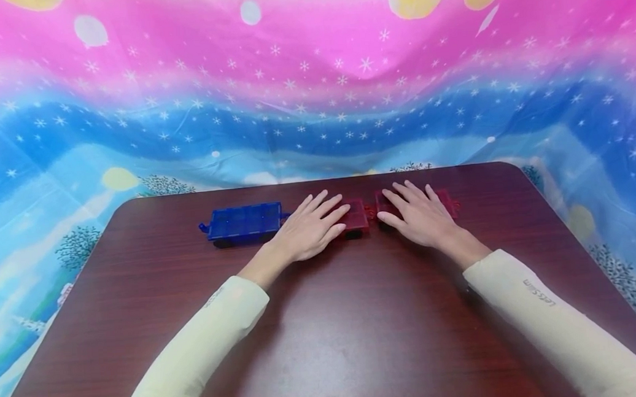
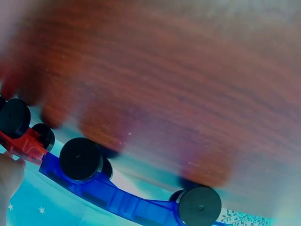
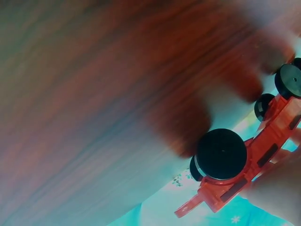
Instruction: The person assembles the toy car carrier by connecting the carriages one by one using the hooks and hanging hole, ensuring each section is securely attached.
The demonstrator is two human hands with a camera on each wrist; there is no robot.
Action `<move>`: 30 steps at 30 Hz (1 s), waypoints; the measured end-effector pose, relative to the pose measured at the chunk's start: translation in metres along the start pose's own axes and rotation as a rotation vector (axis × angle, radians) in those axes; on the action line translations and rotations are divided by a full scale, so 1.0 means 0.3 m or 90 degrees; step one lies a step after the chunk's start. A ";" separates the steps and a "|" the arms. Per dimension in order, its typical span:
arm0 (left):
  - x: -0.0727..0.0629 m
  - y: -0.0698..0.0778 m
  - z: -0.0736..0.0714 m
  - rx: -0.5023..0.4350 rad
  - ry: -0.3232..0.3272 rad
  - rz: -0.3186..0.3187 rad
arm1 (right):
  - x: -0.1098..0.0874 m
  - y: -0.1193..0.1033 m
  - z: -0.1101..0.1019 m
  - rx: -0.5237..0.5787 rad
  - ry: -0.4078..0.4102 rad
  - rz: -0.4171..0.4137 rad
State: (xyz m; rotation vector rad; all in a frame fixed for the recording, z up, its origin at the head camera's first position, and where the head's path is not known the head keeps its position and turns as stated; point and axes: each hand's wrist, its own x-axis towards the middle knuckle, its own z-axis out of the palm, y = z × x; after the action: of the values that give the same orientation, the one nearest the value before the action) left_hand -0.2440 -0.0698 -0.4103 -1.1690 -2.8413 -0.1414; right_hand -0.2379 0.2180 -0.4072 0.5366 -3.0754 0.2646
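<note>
Three toy train cars stand in a row near the far edge of the table: a translucent blue car at the left, a red car in the middle and another red car at the right. Over the middle car my left hand lies palm down, fingers extended, its heel beside the blue car's right end. My right hand rests on the right-hand car with its fingers spread. Black wheels of the blue car show in the left wrist view. Both palms hide much of the red cars.
The dark wood-grain table has rounded far corners. Behind it hangs a pink and blue cloth with snowflakes. Small hooks show between the two red cars, and another hook sticks out at the blue car's left end.
</note>
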 end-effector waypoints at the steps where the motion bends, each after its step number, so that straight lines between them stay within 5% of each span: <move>1: 0.004 0.000 -0.001 -0.002 -0.003 0.005 | 0.000 0.002 0.000 -0.001 0.000 0.001; 30: 0.043 -0.037 0.015 0.036 -0.047 0.059 | 0.024 0.039 0.011 -0.043 -0.003 -0.019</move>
State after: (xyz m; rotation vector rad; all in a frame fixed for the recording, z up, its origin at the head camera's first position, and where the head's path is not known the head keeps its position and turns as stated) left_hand -0.2610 -0.0681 -0.4140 -1.3168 -2.8260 -0.0122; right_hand -0.2484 0.2258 -0.4120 0.5809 -3.0654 0.1591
